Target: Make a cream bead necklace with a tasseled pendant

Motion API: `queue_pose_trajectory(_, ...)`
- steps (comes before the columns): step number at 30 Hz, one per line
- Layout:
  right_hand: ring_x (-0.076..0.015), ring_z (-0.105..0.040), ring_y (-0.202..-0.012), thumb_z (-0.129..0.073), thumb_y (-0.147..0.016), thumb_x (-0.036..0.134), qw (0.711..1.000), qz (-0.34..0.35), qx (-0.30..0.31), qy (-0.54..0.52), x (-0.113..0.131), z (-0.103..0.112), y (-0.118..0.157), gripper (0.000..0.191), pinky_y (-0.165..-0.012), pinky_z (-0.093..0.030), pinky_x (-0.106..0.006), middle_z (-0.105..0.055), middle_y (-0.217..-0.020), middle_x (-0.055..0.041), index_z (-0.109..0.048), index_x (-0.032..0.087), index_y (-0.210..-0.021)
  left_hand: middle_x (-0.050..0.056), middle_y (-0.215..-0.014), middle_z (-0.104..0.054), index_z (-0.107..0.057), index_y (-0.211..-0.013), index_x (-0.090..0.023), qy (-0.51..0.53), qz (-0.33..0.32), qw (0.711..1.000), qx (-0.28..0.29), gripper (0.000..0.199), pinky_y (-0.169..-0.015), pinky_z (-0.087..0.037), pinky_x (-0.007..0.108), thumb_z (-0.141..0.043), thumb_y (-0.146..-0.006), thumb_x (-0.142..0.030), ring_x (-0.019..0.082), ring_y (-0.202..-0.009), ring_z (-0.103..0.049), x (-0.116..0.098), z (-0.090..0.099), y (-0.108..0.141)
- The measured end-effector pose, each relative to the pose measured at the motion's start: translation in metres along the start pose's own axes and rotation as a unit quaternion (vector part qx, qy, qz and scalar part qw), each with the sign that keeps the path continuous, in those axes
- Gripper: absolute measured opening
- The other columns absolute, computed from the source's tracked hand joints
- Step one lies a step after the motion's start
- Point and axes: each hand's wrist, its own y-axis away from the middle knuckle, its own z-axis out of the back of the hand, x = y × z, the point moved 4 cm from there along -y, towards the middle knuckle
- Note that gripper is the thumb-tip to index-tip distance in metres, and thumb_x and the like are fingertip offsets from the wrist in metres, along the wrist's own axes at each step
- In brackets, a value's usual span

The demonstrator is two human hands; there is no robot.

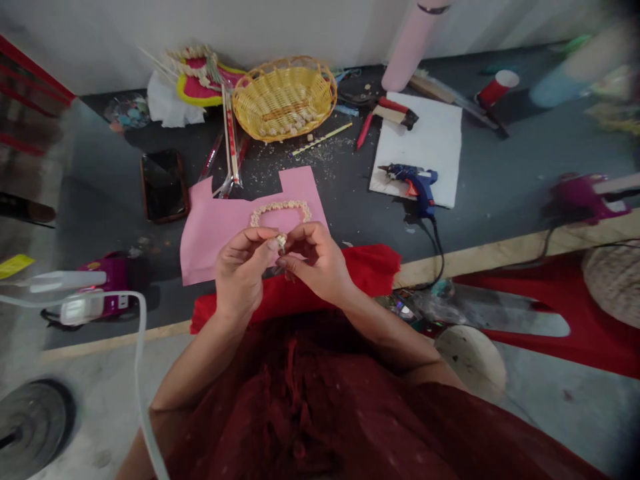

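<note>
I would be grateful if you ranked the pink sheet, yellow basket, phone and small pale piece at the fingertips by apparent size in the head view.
1. Pink sheet, partly covered
2. Yellow basket
3. Phone
4. Small pale piece, partly hidden by fingers, yet clearly smallest

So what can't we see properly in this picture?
Head view: the small piece's full shape; fingers of the left hand hide part of it.
Head view: what the right hand's fingertips touch; too small and partly covered.
Head view: the chain's near side; the hands block it.
Head view: the pink bottle's top; cut off by the upper edge.
</note>
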Motion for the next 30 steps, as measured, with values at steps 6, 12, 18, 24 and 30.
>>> queue_pose_trajectory(6,-0.0106,-0.062,-0.074,-0.069,-0.086,0.041,0.999,-0.033,0.001,0.001,-0.003,0.000,0.004,0.024,-0.066,-0.057,-0.026,-0.062,-0.085,0.0008,-0.056,0.022,-0.094,0.001,-0.082,-0.074,-0.072,-0.083,-0.021,0.013,0.015,1.000,-0.001,0.012,-0.076,-0.053,0.023,-0.080,-0.075,-0.025,0.012,-0.078,-0.067,0.004,-0.001,-0.001)
queue_pose_trajectory(12,-0.0075,-0.059,-0.063,-0.071,-0.085,0.044,0.974,-0.140,0.046,-0.174,-0.011,-0.001,0.006,0.033,-0.052,-0.051,-0.020,-0.059,-0.081,0.0048,-0.049,0.024,-0.101,0.000,-0.080,-0.073,-0.072,-0.082,-0.020,0.036,0.023,0.999,0.002,0.013,-0.075,-0.054,0.023,-0.081,-0.074,-0.025,0.011,-0.076,-0.067,0.006,-0.001,-0.002)
queue_pose_trajectory(18,-0.0045,-0.052,-0.053,-0.074,-0.082,0.045,0.954,-0.187,0.028,-0.233,-0.021,0.003,0.005,0.042,-0.045,-0.044,-0.016,-0.061,-0.075,0.0073,-0.047,0.025,-0.107,0.000,-0.078,-0.071,-0.070,-0.081,-0.020,0.038,0.039,0.998,0.008,0.017,-0.057,-0.052,0.020,-0.083,-0.071,-0.025,0.010,-0.065,-0.065,0.005,0.000,0.000)
queue_pose_trajectory(24,-0.0023,-0.046,-0.044,-0.077,-0.079,0.044,0.953,-0.172,-0.005,-0.249,-0.030,-0.001,0.002,0.048,-0.036,-0.039,-0.016,-0.055,-0.079,0.0098,-0.044,0.027,-0.110,0.001,-0.079,-0.071,-0.067,-0.082,-0.019,0.069,0.066,0.995,0.025,0.021,-0.044,-0.050,0.016,-0.084,-0.070,-0.026,0.011,-0.063,-0.066,0.002,-0.006,0.003)
queue_pose_trajectory(30,-0.0057,-0.056,-0.057,-0.073,-0.082,0.049,0.975,-0.136,0.012,-0.177,-0.031,0.000,0.006,0.043,-0.048,-0.052,-0.021,-0.057,-0.090,0.0043,-0.048,0.027,-0.110,0.000,-0.074,-0.072,-0.066,-0.085,-0.018,0.074,0.099,0.990,0.065,0.021,-0.056,-0.059,0.020,-0.082,-0.073,-0.026,0.010,-0.060,-0.068,0.003,-0.009,0.009)
